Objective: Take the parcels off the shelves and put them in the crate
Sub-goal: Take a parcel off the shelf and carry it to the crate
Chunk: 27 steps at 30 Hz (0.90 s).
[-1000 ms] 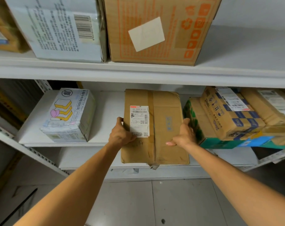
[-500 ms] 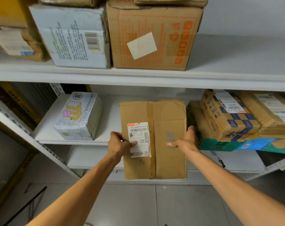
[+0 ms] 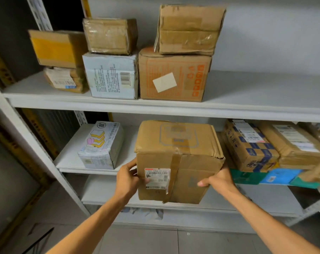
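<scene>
Brown parcel (image 3: 192, 167) now tilted up, barcode label (image 3: 157, 179) unreadable, left hand (image 3: 128, 180) and right hand (image 3: 219, 180) clamped on its sides.

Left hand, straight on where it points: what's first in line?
The brown carton it holds: the left hand points up-right into its labelled face. Past that, probably the middle shelf, depth unclear.

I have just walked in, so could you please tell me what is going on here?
A person grips a taped brown cardboard box with a white barcode label, left hand on its left side, right hand on its right, in front of the white metal shelves. Other cardboard parcels sit on them. No crate is in view.
</scene>
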Available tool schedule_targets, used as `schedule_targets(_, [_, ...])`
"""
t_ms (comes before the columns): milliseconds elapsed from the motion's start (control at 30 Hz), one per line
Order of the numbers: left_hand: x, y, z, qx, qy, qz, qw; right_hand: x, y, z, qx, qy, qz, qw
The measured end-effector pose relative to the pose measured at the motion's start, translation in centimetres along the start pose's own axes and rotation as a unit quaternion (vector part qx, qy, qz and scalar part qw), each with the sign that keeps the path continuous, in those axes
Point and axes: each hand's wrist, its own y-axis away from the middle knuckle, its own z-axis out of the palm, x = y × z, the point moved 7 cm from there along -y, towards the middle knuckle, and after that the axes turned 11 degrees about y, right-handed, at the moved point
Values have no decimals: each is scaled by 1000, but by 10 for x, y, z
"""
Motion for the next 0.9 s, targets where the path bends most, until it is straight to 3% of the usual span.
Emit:
schedule_targets(100, [9, 11, 3, -15, -26, 13, 999, -6, -2, -16, -1, -35, -29, 999])
schedule_targets(267, [40, 43, 18, 12, -185, 119, 975, 1, -3, -30, -68, -168, -4, 983])
schedule_targets(500, [47, 63, 39, -29, -132, 156, 978, 10, -3, -32, -96, -181, -3, 979])
schedule_targets(667, [41, 46, 29, -39, -55, 93, 993, 4, -4, -30, -79, -116, -10, 990])
schedule_targets(767, [29, 26, 15, -37, 69, -6, 997, -19, 0, -27, -52, -33, -51, 997])
schedule_targets(900, [3, 16, 1, -33, 83, -114, 989, -50, 11, -26, 24, 76, -87, 993])
